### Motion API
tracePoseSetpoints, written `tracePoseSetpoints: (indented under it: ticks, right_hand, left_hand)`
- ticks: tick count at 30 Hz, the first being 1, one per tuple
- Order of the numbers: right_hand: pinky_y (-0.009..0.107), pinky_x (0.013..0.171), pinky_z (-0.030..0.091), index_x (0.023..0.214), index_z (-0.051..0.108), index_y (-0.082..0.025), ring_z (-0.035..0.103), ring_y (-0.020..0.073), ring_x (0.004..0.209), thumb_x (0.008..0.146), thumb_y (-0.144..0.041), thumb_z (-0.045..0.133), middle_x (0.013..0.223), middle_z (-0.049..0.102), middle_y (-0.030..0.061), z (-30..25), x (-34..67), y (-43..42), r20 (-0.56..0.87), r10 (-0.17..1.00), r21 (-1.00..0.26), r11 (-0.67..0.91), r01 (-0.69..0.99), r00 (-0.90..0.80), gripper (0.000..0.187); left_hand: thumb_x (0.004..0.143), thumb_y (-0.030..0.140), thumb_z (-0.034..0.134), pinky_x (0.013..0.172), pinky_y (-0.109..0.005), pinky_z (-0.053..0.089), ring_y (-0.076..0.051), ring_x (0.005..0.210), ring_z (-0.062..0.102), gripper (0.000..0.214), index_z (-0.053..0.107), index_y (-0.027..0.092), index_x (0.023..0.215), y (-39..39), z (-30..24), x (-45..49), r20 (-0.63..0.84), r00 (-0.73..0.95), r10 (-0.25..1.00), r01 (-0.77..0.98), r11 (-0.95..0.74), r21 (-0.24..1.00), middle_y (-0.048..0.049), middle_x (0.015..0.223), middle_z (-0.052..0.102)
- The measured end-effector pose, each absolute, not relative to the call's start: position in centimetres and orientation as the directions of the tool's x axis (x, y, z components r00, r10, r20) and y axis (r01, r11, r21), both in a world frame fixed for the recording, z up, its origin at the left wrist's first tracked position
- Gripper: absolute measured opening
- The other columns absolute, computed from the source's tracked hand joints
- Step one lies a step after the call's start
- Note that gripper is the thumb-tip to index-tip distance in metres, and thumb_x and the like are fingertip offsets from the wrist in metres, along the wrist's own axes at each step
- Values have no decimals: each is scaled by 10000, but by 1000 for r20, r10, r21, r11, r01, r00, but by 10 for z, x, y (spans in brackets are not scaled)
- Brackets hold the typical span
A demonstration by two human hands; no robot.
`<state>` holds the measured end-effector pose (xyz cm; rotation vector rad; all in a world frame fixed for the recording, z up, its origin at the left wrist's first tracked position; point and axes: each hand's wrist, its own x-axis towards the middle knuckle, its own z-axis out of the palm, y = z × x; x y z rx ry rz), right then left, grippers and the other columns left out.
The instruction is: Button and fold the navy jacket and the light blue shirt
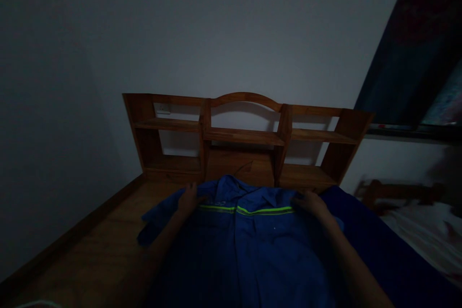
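Note:
A blue work shirt (249, 245) with a yellow-green reflective stripe lies spread on a wooden bed platform (97, 245), collar toward the headboard. My left hand (188, 199) rests on the shirt's left shoulder, fingers closed down on the cloth. My right hand (311, 202) lies on the right shoulder, fingers also bent onto the fabric. Both forearms reach across the shirt from below. The room is dim, so the finger detail is faint.
A wooden headboard with open shelves (245, 137) stands against the white wall behind the shirt. A dark blue sheet (382, 250) lies on the right. Further right are a second bed with pale bedding (426, 236) and a dark curtain (415, 48).

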<state>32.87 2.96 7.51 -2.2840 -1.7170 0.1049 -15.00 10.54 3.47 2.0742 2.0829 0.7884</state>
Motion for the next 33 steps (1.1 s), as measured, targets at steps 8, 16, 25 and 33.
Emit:
tracePoseSetpoints:
  ticks: [8, 16, 25, 33]
  right_hand:
    - [245, 640, 435, 846, 668, -131, 632, 208, 778, 794, -294, 526, 817, 666, 106, 89, 334, 22, 265, 920, -344, -188, 920, 287, 222]
    - [323, 827, 430, 1081, 552, -132, 557, 233, 957, 892, -322, 361, 1013, 580, 128, 152, 334, 34, 725, 644, -299, -23, 954, 242, 328]
    - [380, 926, 432, 1381, 296, -128, 467, 275, 1187, 873, -383, 429, 1429, 252, 185, 83, 323, 39, 415, 908, -94, 102, 990, -54, 584]
    - [318, 663, 474, 1130, 543, -182, 618, 237, 862, 890, -236, 367, 1251, 491, 142, 104, 243, -25, 469, 882, -30, 73, 997, -50, 302]
  left_hand:
    - [781, 206, 491, 729, -288, 434, -226, 808, 612, 80, 534, 168, 836, 116, 60, -158, 316, -84, 945, 832, -108, 544, -80, 801, 629]
    - [879, 238, 368, 935, -284, 400, -177, 1082, 539, 353, 363, 180, 1228, 105, 111, -119, 664, -104, 741, 683, -432, 589, -83, 1171, 547]
    - [795, 353, 551, 1030, -383, 329, -266, 1277, 375, 734, 199, 133, 1401, 109, 49, -104, 502, 290, 814, 743, -523, 419, -178, 1422, 308]
    - [874, 213, 370, 827, -277, 425, -193, 930, 579, 253, 606, 167, 953, 63, 62, -59, 452, 321, 832, 781, -503, 371, -117, 1072, 575]
